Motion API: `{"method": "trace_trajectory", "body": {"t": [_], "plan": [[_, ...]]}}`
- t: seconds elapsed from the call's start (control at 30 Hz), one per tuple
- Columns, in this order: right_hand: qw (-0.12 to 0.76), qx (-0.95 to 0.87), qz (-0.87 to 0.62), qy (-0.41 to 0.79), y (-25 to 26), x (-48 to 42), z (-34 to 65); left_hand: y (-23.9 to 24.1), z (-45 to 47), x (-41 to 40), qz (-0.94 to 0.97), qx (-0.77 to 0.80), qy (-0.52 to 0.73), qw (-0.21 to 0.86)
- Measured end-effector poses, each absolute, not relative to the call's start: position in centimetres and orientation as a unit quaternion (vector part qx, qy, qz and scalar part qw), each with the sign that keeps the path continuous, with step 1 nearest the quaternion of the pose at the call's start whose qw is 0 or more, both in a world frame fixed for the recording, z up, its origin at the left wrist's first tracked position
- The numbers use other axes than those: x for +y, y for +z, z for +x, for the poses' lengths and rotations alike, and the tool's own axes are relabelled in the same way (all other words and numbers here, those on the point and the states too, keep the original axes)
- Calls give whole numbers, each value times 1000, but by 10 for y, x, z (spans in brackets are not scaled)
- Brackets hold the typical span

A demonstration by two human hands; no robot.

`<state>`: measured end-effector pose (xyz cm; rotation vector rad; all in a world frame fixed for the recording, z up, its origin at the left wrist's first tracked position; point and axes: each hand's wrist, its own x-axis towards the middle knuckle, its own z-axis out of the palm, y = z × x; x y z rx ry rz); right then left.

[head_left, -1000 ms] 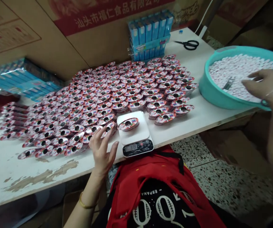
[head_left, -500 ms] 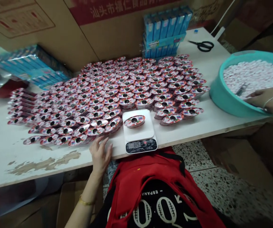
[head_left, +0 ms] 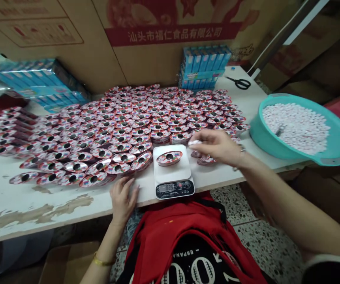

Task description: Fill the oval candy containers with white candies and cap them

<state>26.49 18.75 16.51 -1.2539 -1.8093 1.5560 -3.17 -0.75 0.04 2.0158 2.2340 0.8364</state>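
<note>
White bit (head_left: 194,142), seemingly, pinched in grip of right hand (head_left: 217,148) beside scale (head_left: 174,173) | left hand (head_left: 123,197) flat, unclenched

Scissors (head_left: 238,82) near stacked blue boxes (head_left: 204,65), far corner

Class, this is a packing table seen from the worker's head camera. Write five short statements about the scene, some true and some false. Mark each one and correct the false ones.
1. The round teal plastic basin holds small white and pink pieces. True.
2. One oval foil-topped cup sits on the white digital kitchen scale. True.
3. The left hand is inside the basin. False: the left hand rests flat on the edge of the white table, left of the scale.
4. The right hand pinches a small white piece near the scale. True.
5. The black scissors lie on the scale. False: they lie at the table's far corner, near the stacked blue boxes.
</note>
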Motion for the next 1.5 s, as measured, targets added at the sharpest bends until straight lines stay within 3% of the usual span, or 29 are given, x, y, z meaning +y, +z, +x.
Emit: {"method": "trace_trajectory", "body": {"t": [0.2, 0.33, 0.57, 0.87, 1.03, 1.33, 1.5], "plan": [[38, -848, -416, 325, 150, 174, 200, -6, -32, -10, 642, 710, 289, -10], [-21, -877, -406, 256, 151, 174, 190, -10, -32, -11, 639, 709, 296, -12], [1, -876, -406, 260, 146, 176, 187, -8, -31, -10, 640, 704, 308, -16], [164, -762, -446, 440, 145, 189, 216, -10, -31, -10, 640, 700, 316, -24], [162, -776, -445, 417, 142, 186, 221, -8, -31, -10, 643, 697, 315, -31], [80, -866, -395, 295, 143, 174, 193, -7, -30, -8, 648, 693, 313, -36], [105, -863, -395, 296, 139, 177, 193, -5, -29, -7, 646, 695, 314, -27]]}}
